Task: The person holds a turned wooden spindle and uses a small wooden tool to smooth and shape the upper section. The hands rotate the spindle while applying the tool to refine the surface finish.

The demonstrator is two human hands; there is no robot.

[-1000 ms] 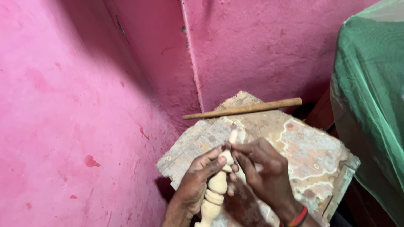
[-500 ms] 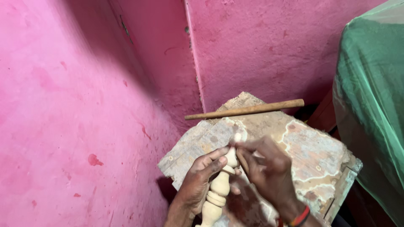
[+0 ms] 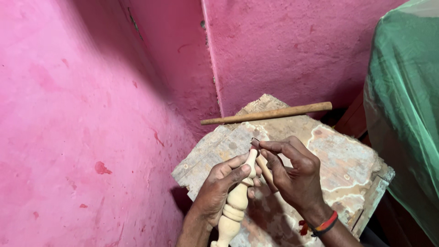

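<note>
A pale turned wooden spindle [image 3: 237,201] is gripped in the closed left hand [image 3: 218,191] at lower centre of the frame, held nearly upright with its narrow top just under the right fingertips. A small dark tool [image 3: 254,142] is pinched between thumb and forefinger of the right hand [image 3: 295,176], closed on it and set against the spindle's tip. A slim wooden handle [image 3: 266,170] is seen running down beneath the right palm. A red and orange wristband [image 3: 325,223] is worn on the right wrist. Both hands are held over a worn wooden board [image 3: 329,155] at centre right. A long wooden stick [image 3: 267,114] is laid across the board's far edge. Pink plaster walls [image 3: 82,114] fill the left and top; green cloth [image 3: 404,105] hangs at right.
</note>
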